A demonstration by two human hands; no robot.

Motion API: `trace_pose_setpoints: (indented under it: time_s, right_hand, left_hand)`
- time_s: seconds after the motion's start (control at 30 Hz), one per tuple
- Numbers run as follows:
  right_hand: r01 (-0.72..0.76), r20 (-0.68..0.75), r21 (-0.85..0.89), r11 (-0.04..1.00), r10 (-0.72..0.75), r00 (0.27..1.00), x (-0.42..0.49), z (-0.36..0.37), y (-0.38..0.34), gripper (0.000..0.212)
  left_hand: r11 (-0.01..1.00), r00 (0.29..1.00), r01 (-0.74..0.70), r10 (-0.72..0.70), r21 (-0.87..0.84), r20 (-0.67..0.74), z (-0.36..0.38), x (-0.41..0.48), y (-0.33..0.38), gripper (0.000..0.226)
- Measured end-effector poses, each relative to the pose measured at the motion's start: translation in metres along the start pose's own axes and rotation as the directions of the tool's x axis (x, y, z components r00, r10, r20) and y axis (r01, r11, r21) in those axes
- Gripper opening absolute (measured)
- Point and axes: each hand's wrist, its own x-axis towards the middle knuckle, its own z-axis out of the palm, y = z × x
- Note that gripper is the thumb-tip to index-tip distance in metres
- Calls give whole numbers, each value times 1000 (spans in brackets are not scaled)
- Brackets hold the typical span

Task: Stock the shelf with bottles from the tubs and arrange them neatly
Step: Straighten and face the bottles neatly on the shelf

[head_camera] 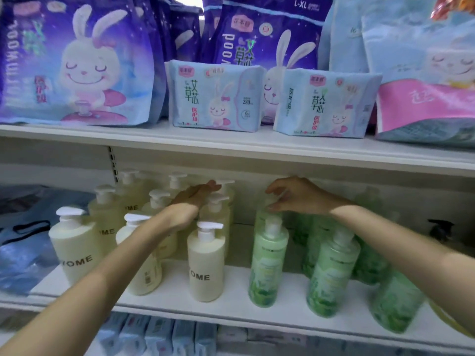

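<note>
Cream pump bottles point(205, 263) lettered "OME", left hand point(191, 199) flat, open among pumps, right hand point(295, 194) fingers curled loosely over green bottle point(268, 260) tops, grip unclear

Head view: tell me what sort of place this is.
Most likely a shop aisle: white shelf stacked with pad packs, and rows of identical cream bottles and green bottles below.

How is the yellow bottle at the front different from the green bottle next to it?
The yellow bottle is pale cream and solid-coloured; the green bottle is see-through green with a leafy pattern. The yellow bottle has big dark letters, while the green bottle's label print is small. The yellow bottle looks wider, the green bottle slimmer. Both stand upright on the same shelf and have pump tops.
</note>
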Motion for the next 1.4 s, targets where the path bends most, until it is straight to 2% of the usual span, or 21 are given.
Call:
trace_pose_setpoints:
  time_s: [0.1,0.13,0.2,0.27,0.37,0.47,0.6,0.7,0.87,1.0,1.2,1.3,1.4]
  right_hand:
    - [10,-23,25,1000,-9,1000,2,3,3,42]
    - [16,-74,35,999,-14,997,4,0,5,37]
    - [22,-195,44,999,-13,981,8,-8,10,29]
    - [-4,-233,96,995,26,972,14,-15,16,27]
    - [-71,-186,149,986,99,977,25,-15,24,31]
    - [-123,-157,176,977,151,976,39,-9,26,37]
    - [-177,-52,204,963,192,980,51,-3,26,44]
    - [-178,4,223,958,181,983,56,0,30,36]
    - [-162,50,319,934,154,987,57,1,37,21]
    - [-129,37,334,934,124,992,59,1,37,19]
    - [-121,-1,355,927,130,992,66,6,41,14]
    - [-140,-28,389,911,163,986,71,7,44,17]
    - [-161,-40,398,903,192,981,78,7,46,20]
  left_hand:
    - [999,999,47,-47,-1,27,7,5,-2,80]
    - [999,998,48,-48,15,28,10,7,-1,79]
    - [999,999,34,-35,37,25,12,10,0,59]
    - [1000,1000,22,-23,20,22,9,14,0,50]
    - [1000,999,30,-30,6,9,6,22,0,54]
    - [999,1000,17,-18,45,15,4,33,0,70]
    - [997,1000,-8,7,71,20,5,48,-1,67]
    - [995,999,-12,9,98,35,11,53,-7,62]
    - [999,998,8,-11,42,65,17,59,-19,55]
    - [999,997,31,-29,-35,73,15,68,-25,55]
    - [994,987,44,-28,-98,161,18,80,-38,78]
    - [991,985,16,6,-130,172,19,79,-35,54]
    - [989,985,67,-45,-133,164,19,82,-43,71]
